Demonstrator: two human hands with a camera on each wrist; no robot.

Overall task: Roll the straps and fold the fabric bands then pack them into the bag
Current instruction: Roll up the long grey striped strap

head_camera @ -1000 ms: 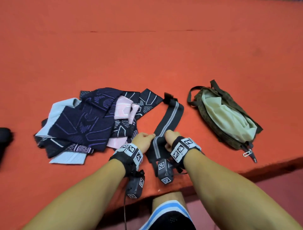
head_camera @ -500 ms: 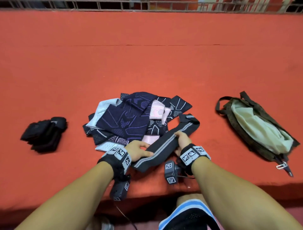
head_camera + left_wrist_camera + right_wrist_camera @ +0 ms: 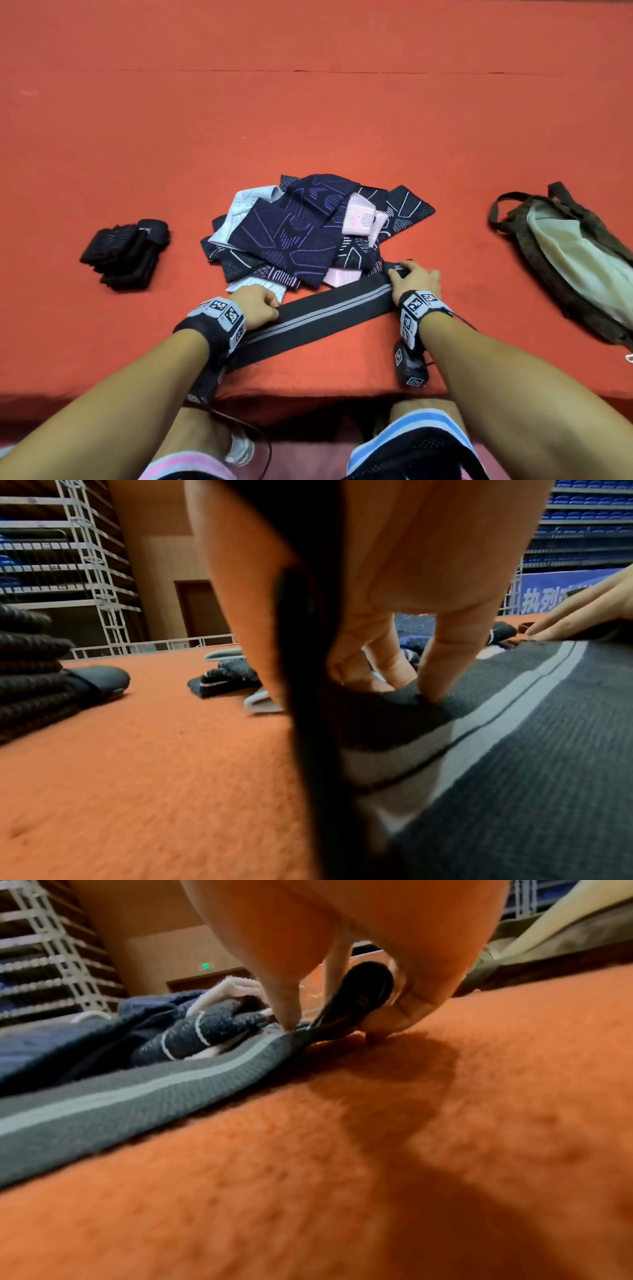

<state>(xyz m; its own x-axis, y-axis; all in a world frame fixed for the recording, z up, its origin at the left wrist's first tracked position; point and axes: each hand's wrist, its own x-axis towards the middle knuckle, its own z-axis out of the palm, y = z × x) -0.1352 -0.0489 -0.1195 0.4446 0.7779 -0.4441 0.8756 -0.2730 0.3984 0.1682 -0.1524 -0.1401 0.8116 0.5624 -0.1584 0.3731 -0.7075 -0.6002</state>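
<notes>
A long black strap point(image 3: 329, 308) with grey stripes lies flat and slantwise across the orange table, close to its front edge. My left hand point(image 3: 269, 305) pinches the strap partway along; in the left wrist view the fingers point(image 3: 441, 669) pinch up a fold of the strap point(image 3: 548, 723). My right hand point(image 3: 409, 275) holds the strap's far right end, and its fingers point(image 3: 284, 1010) pinch the black end tab point(image 3: 368, 988). A pile of navy, pink and pale blue fabric bands point(image 3: 301, 236) lies just behind the strap. The olive bag point(image 3: 524, 233) lies open at the right and shows its cream lining.
A bundle of black rolled straps point(image 3: 126, 253) sits on the table to the left of the pile. The table's front edge point(image 3: 308, 394) runs just below my wrists, with my knees under it. Orange felt stretches far behind the pile.
The strap pointed away from me and now lies stretched from left to right. My hands have moved apart along it, the right one out to its far end.
</notes>
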